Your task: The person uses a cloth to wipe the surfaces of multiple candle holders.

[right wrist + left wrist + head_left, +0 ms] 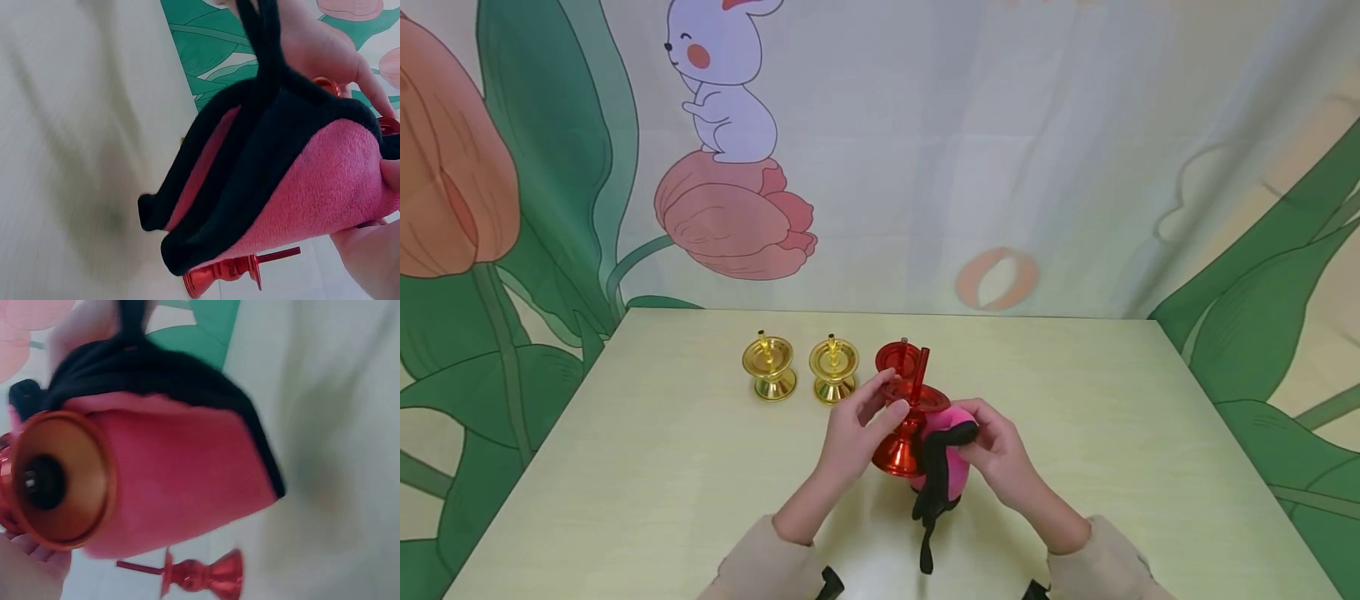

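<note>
In the head view my left hand (853,429) grips a shiny red candlestick (897,457) near its dish and spike, lifted over the table. My right hand (1000,454) holds a pink fleecy cloth (958,477) with black edging against the candlestick's right side; a black strap (927,550) dangles from it. In the left wrist view the candlestick's hollow base (75,506) faces the camera beside the pink cloth (181,475). The right wrist view shows the cloth (312,181) folded over, hiding most of the held candlestick. A second red candlestick (889,358) stands just behind.
Two gold candlesticks (769,367) (833,369) stand side by side at the back left of the pale table (647,467). Behind the table's far edge hangs a printed curtain (1000,150) with flowers and a rabbit.
</note>
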`<action>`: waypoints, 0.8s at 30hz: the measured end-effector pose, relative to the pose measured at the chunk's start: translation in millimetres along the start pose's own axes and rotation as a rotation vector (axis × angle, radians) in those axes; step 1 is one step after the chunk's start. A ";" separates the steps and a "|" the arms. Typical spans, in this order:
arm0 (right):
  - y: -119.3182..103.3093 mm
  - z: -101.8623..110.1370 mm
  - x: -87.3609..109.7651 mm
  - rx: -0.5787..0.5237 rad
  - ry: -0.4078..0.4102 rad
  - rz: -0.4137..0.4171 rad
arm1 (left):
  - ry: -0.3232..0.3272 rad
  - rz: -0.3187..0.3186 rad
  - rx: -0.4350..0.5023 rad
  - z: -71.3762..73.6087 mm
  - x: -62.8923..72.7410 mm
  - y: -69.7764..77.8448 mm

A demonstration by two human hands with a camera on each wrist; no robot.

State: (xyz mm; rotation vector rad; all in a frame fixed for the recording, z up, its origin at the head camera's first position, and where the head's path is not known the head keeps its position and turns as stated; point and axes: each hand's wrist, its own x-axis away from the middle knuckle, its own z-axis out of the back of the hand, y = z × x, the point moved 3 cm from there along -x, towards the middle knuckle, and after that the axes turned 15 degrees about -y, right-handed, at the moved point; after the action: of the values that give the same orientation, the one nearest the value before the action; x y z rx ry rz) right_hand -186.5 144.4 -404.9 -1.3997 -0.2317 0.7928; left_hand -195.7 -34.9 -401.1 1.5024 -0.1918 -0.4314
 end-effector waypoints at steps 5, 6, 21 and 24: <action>-2.7 -2.6 -1.7 -0.019 -0.021 0.064 | -0.007 -0.100 0.119 -6.3 0.5 -4.2; -2.9 -3.0 -2.1 -0.024 -0.022 0.069 | -0.011 -0.110 0.126 -7.0 0.3 -4.8; -4.3 3.7 0.4 0.110 0.054 0.047 | -0.156 0.093 -0.119 12.4 -4.9 4.9; -3.9 3.8 1.0 0.201 0.075 0.046 | -0.163 0.134 -0.258 13.7 -3.4 9.7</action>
State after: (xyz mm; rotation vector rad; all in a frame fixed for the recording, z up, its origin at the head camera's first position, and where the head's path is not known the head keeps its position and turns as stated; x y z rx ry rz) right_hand -186.5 148.1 -400.8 -1.2459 -0.0602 0.7775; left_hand -202.6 -46.1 -390.1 1.1944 -0.3499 -0.4528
